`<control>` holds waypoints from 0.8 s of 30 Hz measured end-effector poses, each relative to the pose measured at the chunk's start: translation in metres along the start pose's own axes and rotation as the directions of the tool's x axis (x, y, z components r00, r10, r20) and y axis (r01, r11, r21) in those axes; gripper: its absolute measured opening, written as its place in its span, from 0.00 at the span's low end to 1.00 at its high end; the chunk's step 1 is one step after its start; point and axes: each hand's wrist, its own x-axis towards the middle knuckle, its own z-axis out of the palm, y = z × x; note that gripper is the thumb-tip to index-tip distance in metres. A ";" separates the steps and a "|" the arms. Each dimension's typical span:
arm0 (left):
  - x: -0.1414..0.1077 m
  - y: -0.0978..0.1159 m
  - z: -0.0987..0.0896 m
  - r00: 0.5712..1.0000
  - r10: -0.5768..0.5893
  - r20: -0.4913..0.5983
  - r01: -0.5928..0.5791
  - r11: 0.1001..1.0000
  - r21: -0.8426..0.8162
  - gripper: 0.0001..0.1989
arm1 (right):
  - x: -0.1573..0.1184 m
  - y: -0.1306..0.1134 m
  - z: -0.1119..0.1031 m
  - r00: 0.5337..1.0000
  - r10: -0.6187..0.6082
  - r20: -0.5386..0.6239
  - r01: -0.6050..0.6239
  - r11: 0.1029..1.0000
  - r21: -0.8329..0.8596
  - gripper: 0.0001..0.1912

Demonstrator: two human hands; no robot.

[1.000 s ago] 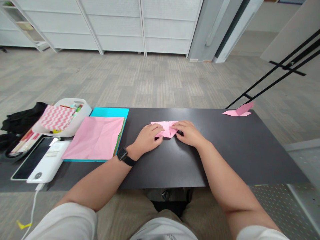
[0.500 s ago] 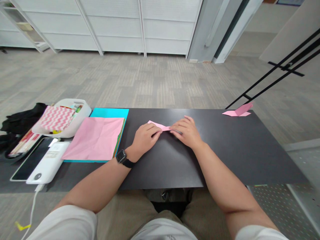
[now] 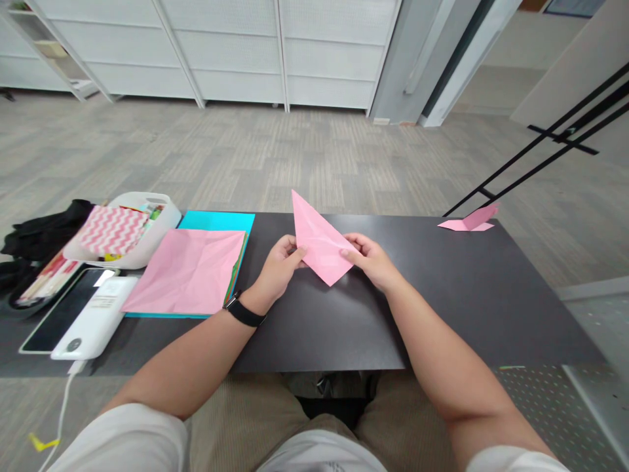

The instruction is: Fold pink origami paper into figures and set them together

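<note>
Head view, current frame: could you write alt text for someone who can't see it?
The left hand and right hand hold a folded, pointed piece of pink paper at a dark table. At left, a pink sheet tops a stack of coloured paper beside a white basket; a second folded pink piece sits near the table's far right corner.

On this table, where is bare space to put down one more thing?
The widest bare patch of the dark table lies right of the right hand, bordered at the far corner by the small folded pink piece. Another lies between the held pink paper and the near edge. The left end is crowded: paper stack, white basket, dark-screened device, white device.
</note>
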 end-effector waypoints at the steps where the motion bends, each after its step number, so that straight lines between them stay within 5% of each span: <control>1: 0.001 -0.002 -0.001 1.000 -0.019 0.001 0.019 0.999 0.026 0.19 | 0.000 0.000 0.001 0.999 0.017 -0.027 -0.017 1.000 0.008 0.29; 4: 0.003 -0.005 -0.004 1.000 -0.012 0.019 0.009 0.989 0.150 0.16 | 0.002 0.002 -0.003 0.994 0.064 -0.087 -0.061 0.997 0.039 0.24; 6: 0.002 -0.004 -0.006 0.992 0.121 -0.034 -0.105 0.946 0.306 0.14 | 0.003 0.002 -0.008 0.989 0.110 -0.103 -0.103 0.993 0.065 0.22; 8: -0.001 0.003 -0.007 0.935 0.348 -0.072 -0.267 0.821 0.505 0.16 | 0.003 0.000 -0.013 0.980 0.175 -0.091 -0.168 0.982 0.087 0.20; 10: -0.006 0.010 -0.007 0.866 0.498 0.051 -0.412 0.650 0.639 0.15 | 0.003 -0.002 -0.016 0.969 0.238 -0.065 -0.231 0.968 0.103 0.19; 12: -0.011 0.016 -0.006 0.823 0.479 0.305 -0.546 0.520 0.657 0.17 | 0.002 -0.004 -0.018 0.959 0.279 -0.047 -0.272 0.954 0.127 0.21; 15: -0.013 0.015 -0.004 0.752 0.370 0.546 -0.659 0.462 0.594 0.24 | 0.001 -0.005 -0.017 0.951 0.309 -0.024 -0.300 0.939 0.169 0.26; 20: -0.009 0.006 -0.003 0.761 0.246 0.600 -0.642 0.415 0.644 0.13 | 0.002 0.005 -0.015 0.965 0.260 0.035 -0.261 0.965 0.036 0.26; 24: -0.006 0.006 -0.005 0.796 0.215 0.566 -0.602 0.391 0.697 0.10 | 0.000 0.008 -0.027 0.990 -0.045 -0.133 -0.013 0.915 -0.404 0.31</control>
